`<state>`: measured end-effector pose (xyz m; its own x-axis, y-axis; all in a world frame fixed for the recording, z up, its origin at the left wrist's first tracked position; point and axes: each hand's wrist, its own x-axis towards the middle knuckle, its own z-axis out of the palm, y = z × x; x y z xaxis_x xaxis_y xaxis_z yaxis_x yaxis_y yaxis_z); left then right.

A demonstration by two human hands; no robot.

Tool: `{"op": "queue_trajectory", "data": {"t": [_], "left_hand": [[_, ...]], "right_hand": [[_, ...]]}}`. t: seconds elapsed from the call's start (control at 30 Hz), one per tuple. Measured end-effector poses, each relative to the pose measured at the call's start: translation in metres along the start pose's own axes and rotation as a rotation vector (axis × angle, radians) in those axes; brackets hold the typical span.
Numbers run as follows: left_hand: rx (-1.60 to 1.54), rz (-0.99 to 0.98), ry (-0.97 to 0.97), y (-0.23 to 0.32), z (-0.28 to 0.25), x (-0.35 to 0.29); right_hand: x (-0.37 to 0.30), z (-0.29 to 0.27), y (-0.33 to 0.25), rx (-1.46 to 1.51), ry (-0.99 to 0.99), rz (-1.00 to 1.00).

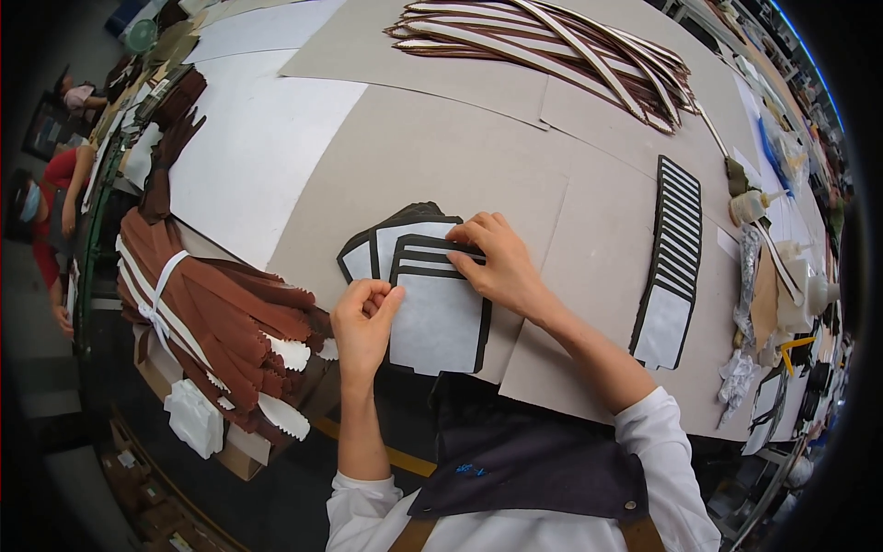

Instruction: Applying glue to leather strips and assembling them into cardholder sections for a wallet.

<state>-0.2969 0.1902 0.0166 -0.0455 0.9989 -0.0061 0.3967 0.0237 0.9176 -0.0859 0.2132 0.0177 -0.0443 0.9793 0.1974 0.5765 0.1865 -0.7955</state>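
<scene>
Near the table's front edge lie a few overlapping panels [438,324], pale grey with black borders, the nearest jutting past the edge. My left hand [361,324] is closed, thumb and forefinger pinching at the left border of these panels. On their upper right, my right hand [501,262] bends its fingers over the top edge, thumb near the right border; its fingers grip the panels there. Fanned out just behind are more black-edged panels [361,258]. To the right, a long staggered row of the same panels [666,322] shows only black and pale stripes except for its nearest piece.
Brown and white strips [543,46] lie heaped at the far side. Brown pieces [216,317] tied with a white band hang at the left. Squeeze bottles [747,207] and crumpled plastic [738,377] line the right. A person in red [63,175] stands far left.
</scene>
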Motion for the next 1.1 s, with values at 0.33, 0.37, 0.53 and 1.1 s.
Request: {"op": "queue_trajectory", "data": {"t": [0.33, 0.37, 0.53, 1.1], "left_hand": [[0.099, 0.02, 0.016, 0.01, 0.002, -0.002], [0.115, 0.003, 0.015, 0.011, 0.002, -0.003], [0.239, 0.064, 0.0, 0.015, 0.001, -0.002], [0.185, 0.206, -0.099, 0.01, -0.012, 0.01]], "right_hand": [[0.002, 0.009, -0.002, -0.069, 0.102, -0.176], [0.003, 0.01, -0.003, -0.071, 0.102, -0.176], [0.018, 0.01, 0.001, -0.067, -0.092, -0.014], [0.005, 0.008, 0.004, 0.092, -0.053, -0.347]]}}
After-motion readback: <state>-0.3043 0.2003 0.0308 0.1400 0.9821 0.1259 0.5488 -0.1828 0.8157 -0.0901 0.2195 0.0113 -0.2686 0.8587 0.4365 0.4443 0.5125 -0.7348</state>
